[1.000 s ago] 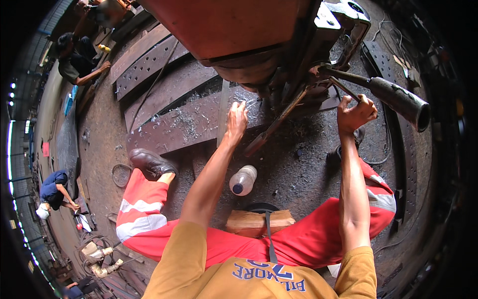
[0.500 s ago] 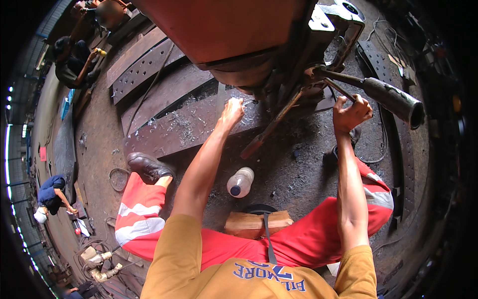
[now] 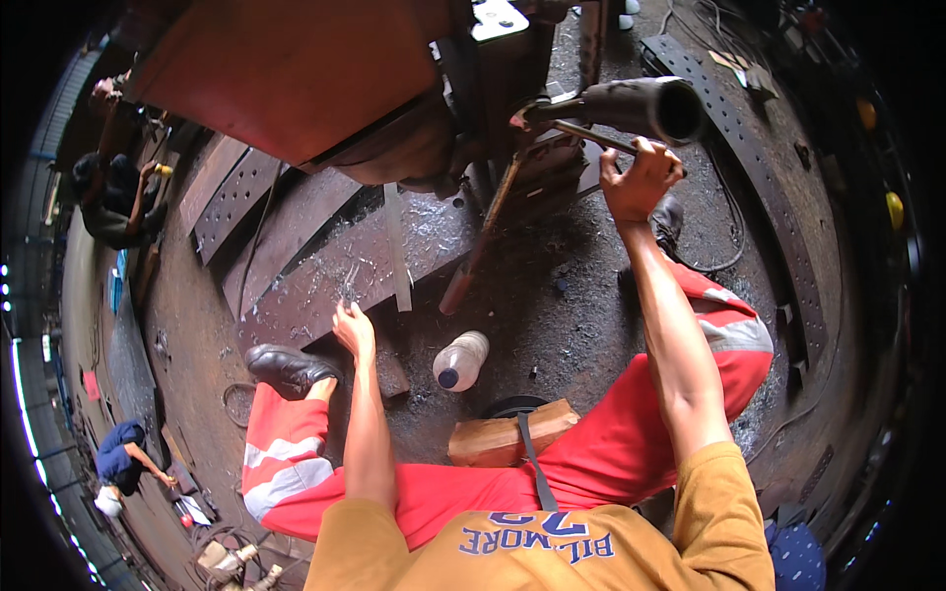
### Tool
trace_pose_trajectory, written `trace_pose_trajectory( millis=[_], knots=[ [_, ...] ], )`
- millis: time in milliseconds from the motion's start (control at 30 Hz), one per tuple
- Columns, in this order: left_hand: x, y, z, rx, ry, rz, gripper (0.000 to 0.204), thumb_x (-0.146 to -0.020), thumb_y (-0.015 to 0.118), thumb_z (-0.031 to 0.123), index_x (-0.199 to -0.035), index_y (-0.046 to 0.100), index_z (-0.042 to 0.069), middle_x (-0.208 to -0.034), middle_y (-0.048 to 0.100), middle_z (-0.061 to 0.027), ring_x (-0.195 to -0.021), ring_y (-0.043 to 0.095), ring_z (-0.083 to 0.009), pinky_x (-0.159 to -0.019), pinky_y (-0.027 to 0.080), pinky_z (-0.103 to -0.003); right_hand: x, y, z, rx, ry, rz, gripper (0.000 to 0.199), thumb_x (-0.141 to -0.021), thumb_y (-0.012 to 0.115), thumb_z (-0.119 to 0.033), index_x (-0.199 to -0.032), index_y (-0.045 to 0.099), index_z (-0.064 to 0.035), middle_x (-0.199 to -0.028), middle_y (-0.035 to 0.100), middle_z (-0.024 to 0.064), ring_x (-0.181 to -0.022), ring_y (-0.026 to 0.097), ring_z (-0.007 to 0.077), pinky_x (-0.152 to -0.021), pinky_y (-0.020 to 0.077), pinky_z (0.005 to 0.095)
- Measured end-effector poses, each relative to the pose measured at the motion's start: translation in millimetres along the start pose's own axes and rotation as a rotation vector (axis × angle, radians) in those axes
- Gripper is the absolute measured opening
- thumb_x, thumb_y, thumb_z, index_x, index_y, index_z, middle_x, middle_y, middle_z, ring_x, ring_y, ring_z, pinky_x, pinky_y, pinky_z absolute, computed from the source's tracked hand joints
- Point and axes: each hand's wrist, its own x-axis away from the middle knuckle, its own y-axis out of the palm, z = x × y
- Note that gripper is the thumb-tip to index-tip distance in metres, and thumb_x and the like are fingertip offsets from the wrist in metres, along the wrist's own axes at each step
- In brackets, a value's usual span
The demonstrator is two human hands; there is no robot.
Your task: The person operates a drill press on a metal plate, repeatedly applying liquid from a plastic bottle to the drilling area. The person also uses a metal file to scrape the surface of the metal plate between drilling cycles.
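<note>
Much nearer the left shoe (image 3: 288, 366) now, left hand (image 3: 355, 331) pinches together; right hand (image 3: 639, 185) still grips rod (image 3: 589, 134).

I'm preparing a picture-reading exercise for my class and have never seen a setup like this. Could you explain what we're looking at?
There is no robot here: a person works with two bare hands. The picture comes from a wide fisheye camera on that person's head, looking down, so straight edges bend toward the rim. A large reddish machine body fills much of the top. The right hand grips a thin metal rod, close to a thick pipe. The left hand is by the near edge of a steel plate scattered with metal shavings; whether its fingers hold any is unclear. On the floor are a pale bottle with a dark blue cap and, nearer the person, a wooden block.
</note>
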Motion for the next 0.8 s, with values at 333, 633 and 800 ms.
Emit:
trace_pose_trajectory(
  millis=[333,633,800],
  knots=[
    [96.3,-19.1,119.9,-0.282,0.605,-1.014,0.028,-0.08,0.064,0.029,-0.101,0.079,0.019,-0.104,0.075,-0.0137,-0.098,0.073,-0.0349,-0.088,0.057,-0.043,2.3,-2.5,0.2,-0.016,0.017,-0.04,0.042,-0.074,0.07,-0.022,-0.112,0.054,-0.0105,-0.101,0.054,0.0075,-0.101,0.052,0.0284,-0.098,0.0321,0.0518],
    [163.3,21.9,352.3,1.007,0.226,-0.682,0.03,-0.099,0.062,0.027,-0.09,0.068,-0.001,-0.07,0.065,-0.004,-0.066,0.061,-0.008,-0.059,0.047,-0.027,4.1,-4.8,6.1,0.008,-0.009,-0.037,0.039,-0.073,0.069,-0.019,-0.108,0.054,-0.0103,-0.098,0.055,0.0076,-0.097,0.054,0.0272,-0.098,0.0336,0.0507],
    [122.4,64.1,417.2,0.872,0.041,-0.375,0.041,-0.093,0.071,0.035,-0.099,0.072,-0.005,-0.091,0.073,-0.0227,-0.082,0.07,-0.0376,-0.078,0.052,-0.045,6.9,-1.5,21.3,0.037,0.021,-0.049,0.038,-0.073,0.067,-0.022,-0.107,0.054,-0.0102,-0.098,0.055,0.0085,-0.098,0.054,0.0287,-0.1,0.033,0.0528]
  ],
)
